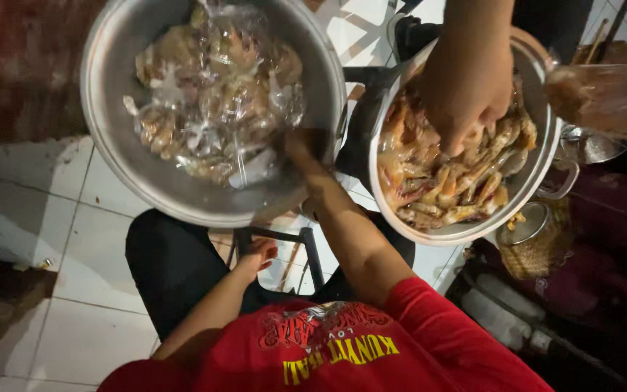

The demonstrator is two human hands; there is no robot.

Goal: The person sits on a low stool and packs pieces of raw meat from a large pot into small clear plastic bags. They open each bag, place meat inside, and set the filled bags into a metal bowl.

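My right hand reaches forward to the near rim of a large metal bowl and seems to grip it; the hand is in shadow. That bowl holds several clear plastic bags of prawns. My left hand rests with loosely bent fingers on my black-trousered thigh, holding nothing. To the right, a second, paler bowl is filled with loose orange prawns. Another person's hand comes from the top and digs into them.
A black metal frame stands under the bowls, between my arms. A filled clear plastic bag hangs at the upper right. Beside the prawn bowl sits a woven basket with a round metal lid. White floor tiles lie to the left.
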